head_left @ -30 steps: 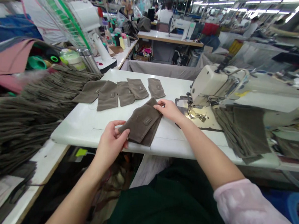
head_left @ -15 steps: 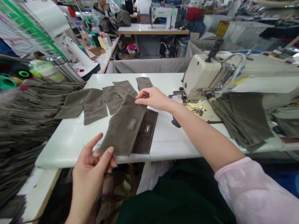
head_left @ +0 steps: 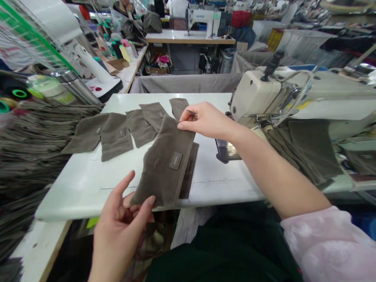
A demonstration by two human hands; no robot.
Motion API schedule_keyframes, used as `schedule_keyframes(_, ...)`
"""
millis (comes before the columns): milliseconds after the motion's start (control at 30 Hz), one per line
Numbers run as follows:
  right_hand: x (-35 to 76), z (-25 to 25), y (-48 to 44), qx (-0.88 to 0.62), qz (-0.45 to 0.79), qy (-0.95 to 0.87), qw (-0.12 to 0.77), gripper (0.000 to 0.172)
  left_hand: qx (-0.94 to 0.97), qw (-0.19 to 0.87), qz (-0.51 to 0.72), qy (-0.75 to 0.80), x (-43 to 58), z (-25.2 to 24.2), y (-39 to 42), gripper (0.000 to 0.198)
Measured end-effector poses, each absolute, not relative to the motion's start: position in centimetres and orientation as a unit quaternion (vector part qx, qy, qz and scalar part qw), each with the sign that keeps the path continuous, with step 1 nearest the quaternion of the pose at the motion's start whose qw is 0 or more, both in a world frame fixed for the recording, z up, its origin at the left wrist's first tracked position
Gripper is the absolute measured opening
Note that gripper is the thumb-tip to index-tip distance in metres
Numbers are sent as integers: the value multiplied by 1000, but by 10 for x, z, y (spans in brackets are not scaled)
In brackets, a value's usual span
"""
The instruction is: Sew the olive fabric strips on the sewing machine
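Between my hands is a grey-brown fabric piece [head_left: 162, 169] with a small label patch [head_left: 175, 161], held tilted above the table. My left hand [head_left: 125, 221] pinches its lower left corner between thumb and fingers. At the upper edge my right hand [head_left: 204, 121] grips the same piece. A small pointed metal tool [head_left: 192, 113] also sticks out from the right fingers; its kind is hard to make out. Partly hidden beneath lies another labelled fabric piece [head_left: 189, 174]. Several similar pieces [head_left: 116, 136] are spread, some overlapping, on the white table [head_left: 111, 177].
A sewing machine [head_left: 258, 92] stands on the right, with more fabric pieces [head_left: 312, 146] under its arm. On the left rises a large stack of grey-brown fabric [head_left: 41, 151]. Behind are a metal flask [head_left: 73, 86] and another sewing machine [head_left: 202, 19]. People sit farther back.
The held piece has shifted right and a little toward me with both hands, covering more of the piece beneath. My grip on it is the same; the view has shifted slightly.
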State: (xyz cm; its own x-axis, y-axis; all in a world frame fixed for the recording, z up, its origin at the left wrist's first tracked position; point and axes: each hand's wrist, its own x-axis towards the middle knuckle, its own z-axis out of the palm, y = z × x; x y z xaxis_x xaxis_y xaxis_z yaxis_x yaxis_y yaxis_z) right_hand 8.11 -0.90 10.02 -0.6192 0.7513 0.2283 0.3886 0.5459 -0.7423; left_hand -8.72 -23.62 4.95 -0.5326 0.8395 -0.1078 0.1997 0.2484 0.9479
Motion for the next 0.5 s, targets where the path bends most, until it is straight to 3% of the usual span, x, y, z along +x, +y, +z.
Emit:
schedule_keyframes(167, 85, 55, 3, -433, 315, -825, 182, 7, 454, 312, 425, 718, -88, 18, -223, 78)
schedule_keyframes(300, 86, 31, 3, -464, 304, -823, 123, 7, 547, 252, 254, 757, -93, 12, -219, 57)
schedule_keyframes(400, 84, 32, 8, -480, 271, -826, 115, 14, 563, 203, 120, 792, -102, 26, -220, 53)
schedule_keyframes(500, 72, 42, 26, -519, 211, -815, 148, 18, 583, 115, 123, 795, -110, 44, -213, 51)
